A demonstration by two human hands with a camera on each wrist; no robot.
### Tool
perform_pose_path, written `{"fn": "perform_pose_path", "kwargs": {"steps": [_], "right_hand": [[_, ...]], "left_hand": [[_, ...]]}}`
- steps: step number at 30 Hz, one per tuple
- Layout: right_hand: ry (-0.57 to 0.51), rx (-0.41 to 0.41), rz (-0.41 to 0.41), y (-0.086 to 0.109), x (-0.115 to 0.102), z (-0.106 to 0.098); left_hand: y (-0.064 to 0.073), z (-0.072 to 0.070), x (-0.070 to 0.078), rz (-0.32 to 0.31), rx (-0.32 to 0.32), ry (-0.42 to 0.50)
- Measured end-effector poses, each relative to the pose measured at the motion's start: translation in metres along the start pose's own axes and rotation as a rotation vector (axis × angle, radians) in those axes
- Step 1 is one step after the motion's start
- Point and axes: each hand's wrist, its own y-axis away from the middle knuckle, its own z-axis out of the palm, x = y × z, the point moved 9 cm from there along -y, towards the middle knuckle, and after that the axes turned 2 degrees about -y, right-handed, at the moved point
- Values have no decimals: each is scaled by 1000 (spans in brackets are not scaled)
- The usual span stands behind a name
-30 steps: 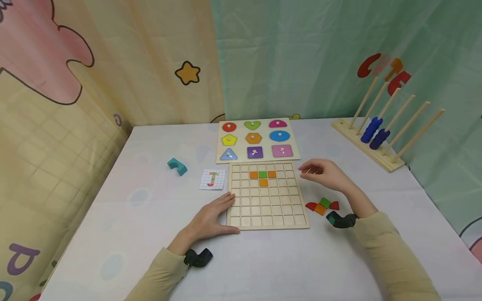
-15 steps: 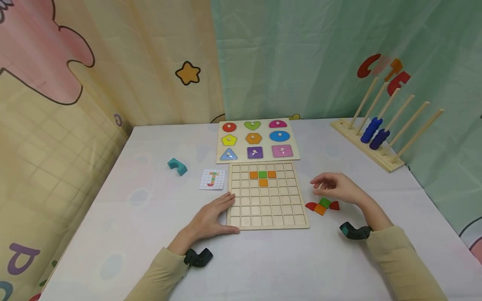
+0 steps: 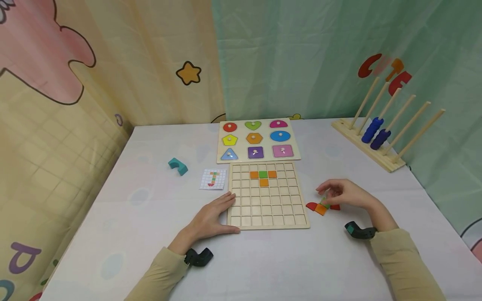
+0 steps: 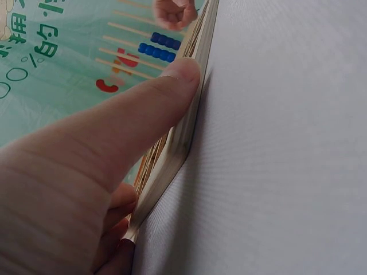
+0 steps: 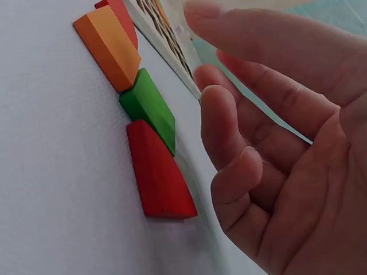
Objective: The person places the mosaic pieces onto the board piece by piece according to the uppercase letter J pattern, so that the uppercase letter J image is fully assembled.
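Pale wood, ruled into small squares, makes up the grid board (image 3: 268,205) that, from the head view, lies flat on the white tabletop (image 3: 263,263), with three orange tiles (image 3: 254,174) and one green tile (image 3: 263,174) set in a T towards its far side. The person's left hand (image 3: 211,215) rests at the near left corner, thumb along the near edge, fingers extended and touching the left side. Right of the board, the right hand (image 3: 348,193) is over some loose blocks (image 3: 321,209), partly covering them, its fingers loosely bent; from this angle I can't tell whether they touch. A patterned card (image 3: 213,179) sits just left of the board, with a teal block (image 3: 178,166) beyond it; a shape puzzle (image 3: 258,140) lies directly behind, and a peg rack (image 3: 367,144) carrying blue beads (image 3: 371,129) stands at far right. From the left wrist, the thumb lies straight against the board's edge, the other fingers half hidden beneath it. From the right wrist, an orange block (image 5: 108,47), a green block (image 5: 150,109) and a red block (image 5: 157,172) lie in a row, the hand beside them, fingers curved and parted from the thumb.
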Motion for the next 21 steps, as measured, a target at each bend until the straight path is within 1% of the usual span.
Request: {"fn": "perform_pose_path", "kwargs": {"steps": [5,13,18,21], "right_hand": [[-14,-47,-3,2,6,2],[4,-70,22,2,14,3],[18,-86,0,2,15,4],[7,-93,-22,3,14,4]], "left_hand": [[0,0,0,2,3,4],[0,-1,1,-4,2,25],[0,-1,1,-5,0,21],[0,-1,1,-6,-3,17]]}}
